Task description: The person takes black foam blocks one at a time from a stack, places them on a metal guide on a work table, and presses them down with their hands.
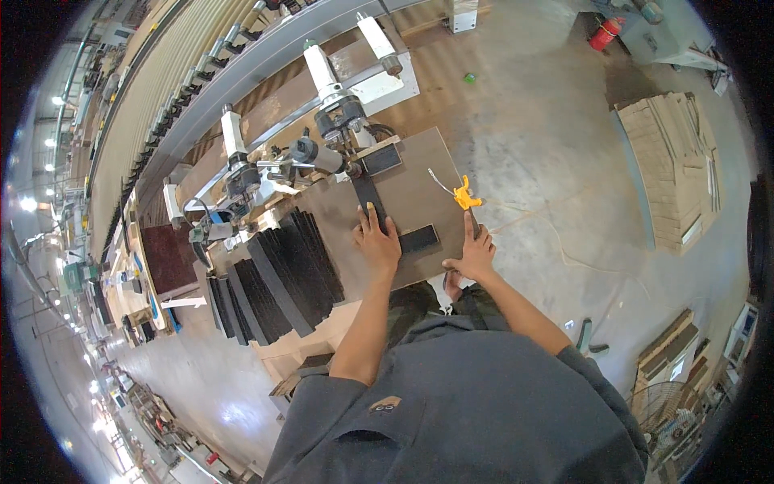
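Observation:
My left hand (377, 242) lies with its fingers stretched out over a dark flat strip (368, 192) on a brown board (334, 211). The strip's far end runs up to a clamp-like machine head (318, 155). Just right of that hand rests a black rectangular block with a pale rim (419, 238); a similar black block (381, 159) sits at the far side of the board. My right hand (476, 256) rests open at the board's right edge, thumb and forefinger spread. Close beyond its forefinger is a yellow plastic piece (465, 194) with a thin white cord.
Many black strips (286, 270) stand in a row to the left of the board. Machine units with white cylinders (320, 68) line the far side. A pallet of stacked boards (673, 169) lies at right, and a red fire extinguisher (605, 34) stands beyond.

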Tool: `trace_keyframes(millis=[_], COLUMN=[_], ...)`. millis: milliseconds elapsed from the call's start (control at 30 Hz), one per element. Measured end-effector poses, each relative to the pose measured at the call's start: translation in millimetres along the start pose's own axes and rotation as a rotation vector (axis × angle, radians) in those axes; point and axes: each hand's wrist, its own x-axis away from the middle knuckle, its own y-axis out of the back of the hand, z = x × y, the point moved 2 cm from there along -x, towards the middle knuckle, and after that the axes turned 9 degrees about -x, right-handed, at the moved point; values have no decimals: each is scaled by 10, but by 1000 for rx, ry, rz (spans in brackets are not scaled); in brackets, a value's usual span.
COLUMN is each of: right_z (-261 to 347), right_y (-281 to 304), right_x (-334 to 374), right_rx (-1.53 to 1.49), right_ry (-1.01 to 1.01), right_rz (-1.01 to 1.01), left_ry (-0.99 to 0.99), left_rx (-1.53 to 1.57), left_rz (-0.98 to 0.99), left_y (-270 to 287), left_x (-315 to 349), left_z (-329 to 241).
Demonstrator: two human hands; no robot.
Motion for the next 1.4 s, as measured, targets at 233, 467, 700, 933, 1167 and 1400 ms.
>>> trace_keyframes(millis=[233,467,700,933,1167,1400], right_z=[60,81,110,32,68,23], right_y=[78,104,124,87,23,-6], right_x=[-8,34,15,-35,-18,-1], right_rx=[-22,-16,23,35,-8,-29], right_ry=[-32,-28,-30,-46,1,-19], right_rz=[47,32,36,40,3,5], left_ry=[25,8,16,9,-70,-954], left_rx=[10,43,51,35,-52,-365], left_rz=[3,-44,-52,-39,2,10], left_y=[6,-105,-52,22,47,445], left_x=[-10,-9,-12,-5,4,-585], left_z=[11,68,38,-12,228,623])
